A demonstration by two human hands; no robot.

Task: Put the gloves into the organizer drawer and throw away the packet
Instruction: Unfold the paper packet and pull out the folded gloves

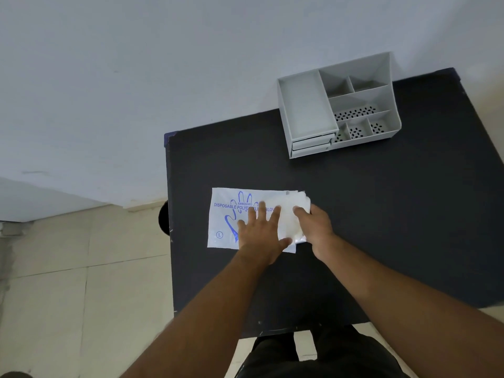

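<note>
A clear plastic packet [226, 214] printed in blue with a hand outline lies flat on the black table [381, 214]. My left hand [260, 233] presses flat on the packet, fingers spread. A stack of thin translucent gloves [293, 205] sticks out of the packet's right end. My right hand [312, 223] pinches the right edge of that stack. The grey organizer [338, 105] stands at the table's far right, with two shut drawers [312, 145] on its front left under an open tray.
The organizer has several open compartments, some with perforated floors. The table's left edge runs close to the packet. A dark round object [163, 218] shows below that edge, over a tiled floor. A white wall stands behind.
</note>
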